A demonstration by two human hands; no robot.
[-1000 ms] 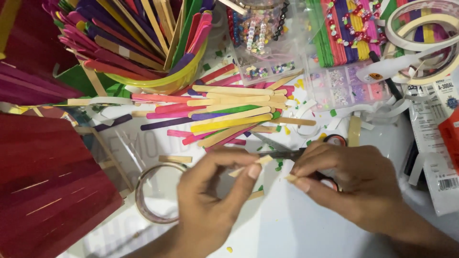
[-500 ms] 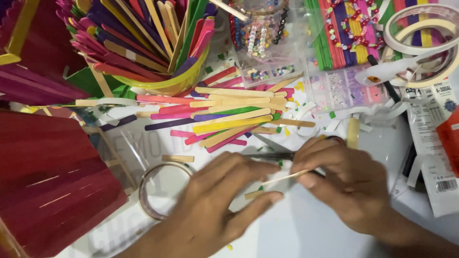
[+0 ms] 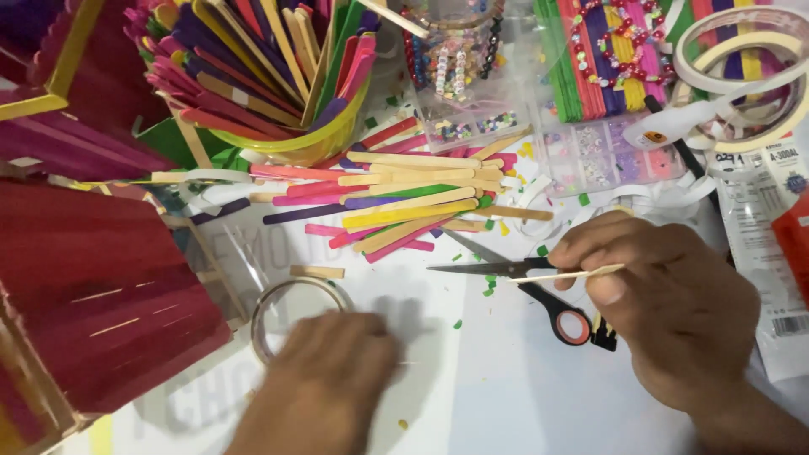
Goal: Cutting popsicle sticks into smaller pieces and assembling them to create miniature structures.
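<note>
Structure: dark red box-like build of glued craft sticks (image 3: 101,295) fills the left side, well apart from both hands; a careless elbow swing is the likeliest thing to knock it.
Tub: yellow-green round plastic tub packed with coloured craft sticks (image 3: 286,143) stands upright at the back; its top-heavy load would probably tip from a bump.
Pile: loose heap of coloured flat wooden sticks (image 3: 413,198) lies just beyond the scissors and would scatter easily under a sweeping wrist.
Right hand: right hand (image 3: 674,303) pinches a thin pale wooden splinter-like stick (image 3: 566,275) between thumb and fingertips, holding it level above the table; so slim a piece may snap or slip if squeezed hard.
Left hand: left hand (image 3: 324,388) is blurred, low over the white table (image 3: 506,388), beside the tape ring; its grip I cannot tell.
Scissors: black-and-orange-handled metal scissors (image 3: 522,282) lie flat with blades parted, directly under the stick; fingers dropping there could catch an edge.
Tape ring: clear tape roll (image 3: 278,316) lies flat by the left hand and may stick to scraps.
</note>
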